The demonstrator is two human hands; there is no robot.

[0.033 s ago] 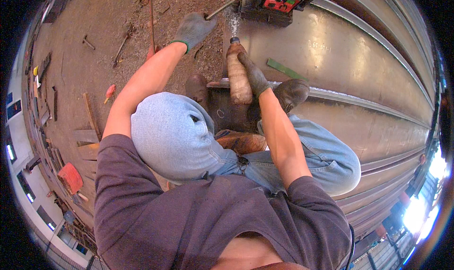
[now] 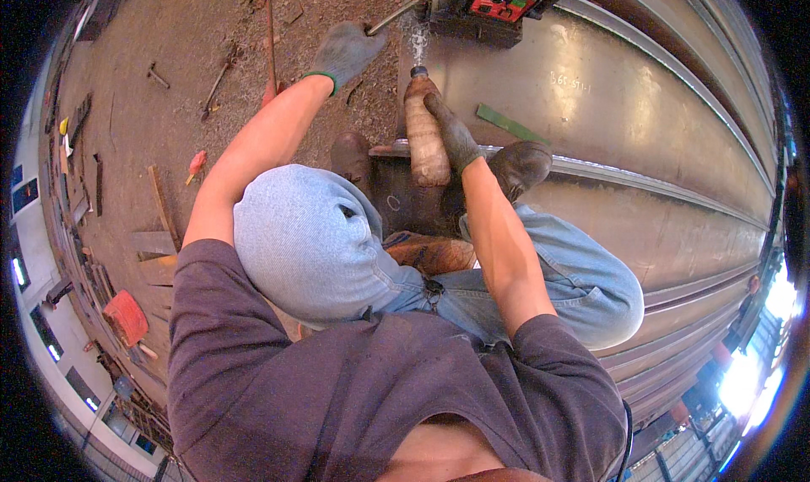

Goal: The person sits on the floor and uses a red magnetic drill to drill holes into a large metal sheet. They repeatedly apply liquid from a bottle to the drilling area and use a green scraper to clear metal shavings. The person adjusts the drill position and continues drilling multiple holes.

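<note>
My left hand (image 2: 349,53), in a grey knit glove with a green cuff, is closed around the end of a metal bar handle (image 2: 395,15). The bar runs up to a red and black machine (image 2: 499,5) at the top of the view. My right hand (image 2: 456,136), in a dark, dirty glove, grips a brown-stained plastic bottle (image 2: 423,115). The bottle's dark cap end points away from me, toward the machine. Just past the cap lies a whitish, glinting streak (image 2: 419,43); whether it is liquid or shavings I cannot tell.
Long steel beams (image 2: 624,86) fill the right side, with a green strip (image 2: 511,123) lying on one. My boots (image 2: 523,168) are beside the bottle. On the brown ground at left lie a hammer (image 2: 158,75), a reddish rod (image 2: 270,39), a red dustpan-like piece (image 2: 126,317) and scraps.
</note>
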